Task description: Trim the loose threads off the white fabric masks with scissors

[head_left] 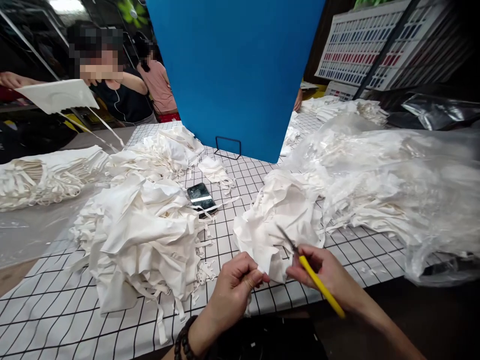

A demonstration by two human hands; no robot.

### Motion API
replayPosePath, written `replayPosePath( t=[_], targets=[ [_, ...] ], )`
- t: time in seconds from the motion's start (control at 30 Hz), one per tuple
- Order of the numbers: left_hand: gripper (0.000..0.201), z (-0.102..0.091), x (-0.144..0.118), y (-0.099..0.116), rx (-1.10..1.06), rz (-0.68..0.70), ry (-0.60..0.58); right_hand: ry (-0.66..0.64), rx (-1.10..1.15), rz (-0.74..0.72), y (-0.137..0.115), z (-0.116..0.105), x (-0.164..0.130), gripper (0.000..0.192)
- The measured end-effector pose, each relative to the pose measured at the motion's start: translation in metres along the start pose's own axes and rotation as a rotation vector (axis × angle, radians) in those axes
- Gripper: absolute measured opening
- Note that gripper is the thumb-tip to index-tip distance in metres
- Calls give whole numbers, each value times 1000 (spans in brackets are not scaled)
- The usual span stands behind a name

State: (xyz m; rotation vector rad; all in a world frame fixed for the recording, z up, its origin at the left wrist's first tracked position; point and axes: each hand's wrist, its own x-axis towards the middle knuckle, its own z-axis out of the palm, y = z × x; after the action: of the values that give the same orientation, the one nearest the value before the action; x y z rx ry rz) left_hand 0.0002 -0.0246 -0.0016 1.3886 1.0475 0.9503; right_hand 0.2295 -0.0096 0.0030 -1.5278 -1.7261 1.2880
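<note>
Along the near edge of the checked tabletop [224,234], the left hand [236,281] is pinched closed at the edge of a crumpled white cloth [279,207], while the right hand [318,270] grips a yellow-handled cutting tool [318,282], its dark tip pointing away over that cloth. I see the cloth lying just in front of both hands, between a loose white heap [146,235] on the left and clear plastic wrapping [431,210] on the right. Farther back, a dark phone [200,192] lies beside the heap, near a tall blue board [240,75].
</note>
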Motion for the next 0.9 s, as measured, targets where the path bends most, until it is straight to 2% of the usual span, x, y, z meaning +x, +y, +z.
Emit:
replayPosePath(
  t=[0.1, 0.2, 0.3, 0.37, 0.47, 0.57, 0.63, 0.73, 0.83, 0.9],
  targets=[
    [30, 1, -8, -2, 90, 25, -40, 110, 69, -14, -9, 14, 30, 35],
    [31, 3, -17, -6, 147, 51, -58, 143, -21, -84, -30, 46, 60, 38],
    [32, -2, -24, -9, 174, 84, -42, 185, -186, -110, -46, 66, 80, 20],
    [32, -11, -28, -9, 176, 94, -3, 224, -209, -95, -49, 58, 87, 11],
    [29, -31, -32, -7, 155, 84, 83, 328, -95, -57, -40, 21, 90, 13],
    [28, -49, -33, -4, 110, 96, 168, 346, 109, -38, -24, -18, 85, 20],
    [28, -56, -30, -2, 44, 126, 230, 314, 214, 22, -12, -31, 78, 24],
    [28, -63, -25, 0, -159, 155, 398, 243, 271, 111, 2, -35, 62, 25],
    [28, -69, -23, -2, -365, 128, 576, 148, 252, 163, 15, -32, 40, 21],
    [31, -72, -26, -6, -446, 74, 608, 58, 197, 221, 24, -33, 25, 17]
  ],
)
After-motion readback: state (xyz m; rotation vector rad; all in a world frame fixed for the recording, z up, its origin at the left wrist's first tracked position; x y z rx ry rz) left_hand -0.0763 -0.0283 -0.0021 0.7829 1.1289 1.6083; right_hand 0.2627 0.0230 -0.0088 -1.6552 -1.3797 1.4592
